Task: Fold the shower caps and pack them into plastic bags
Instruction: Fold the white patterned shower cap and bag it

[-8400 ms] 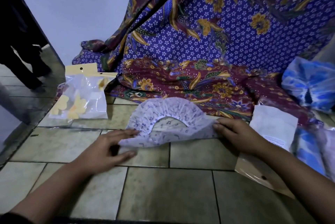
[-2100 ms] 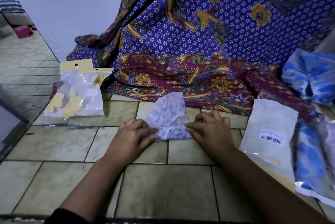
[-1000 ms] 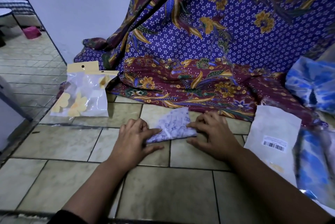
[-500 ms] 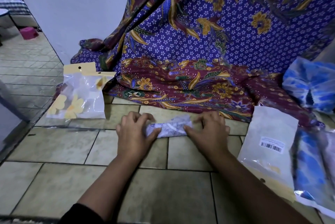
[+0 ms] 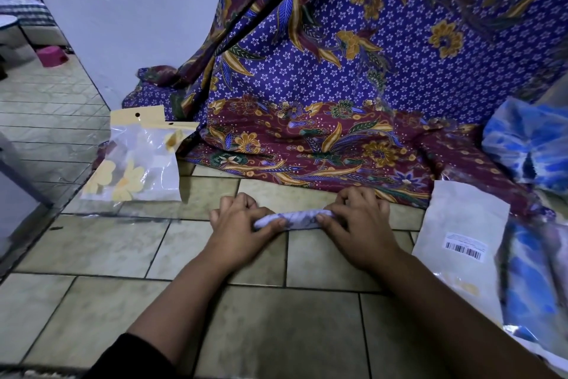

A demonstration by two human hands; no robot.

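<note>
A pale lilac patterned shower cap [image 5: 299, 219] lies on the tiled floor, folded into a narrow horizontal strip. My left hand [image 5: 239, 225] grips its left end, fingers curled over the top and thumb along the front. My right hand [image 5: 358, 222] grips its right end the same way. Only the middle of the strip shows between the hands. A flat white plastic bag with a barcode label [image 5: 461, 231] lies to the right of my right hand.
A clear bag with a yellow header and yellow flower shapes [image 5: 135, 160] lies at the left. Purple and maroon batik cloth [image 5: 322, 86] hangs behind and spreads onto the floor. Blue patterned packed bags [image 5: 528, 280] and a blue bundle [image 5: 528, 142] sit at the right.
The cap went from a half-circle fan to a small wedge, then to a thin strip. Both hands have closed in over its ends and curled round it.
</note>
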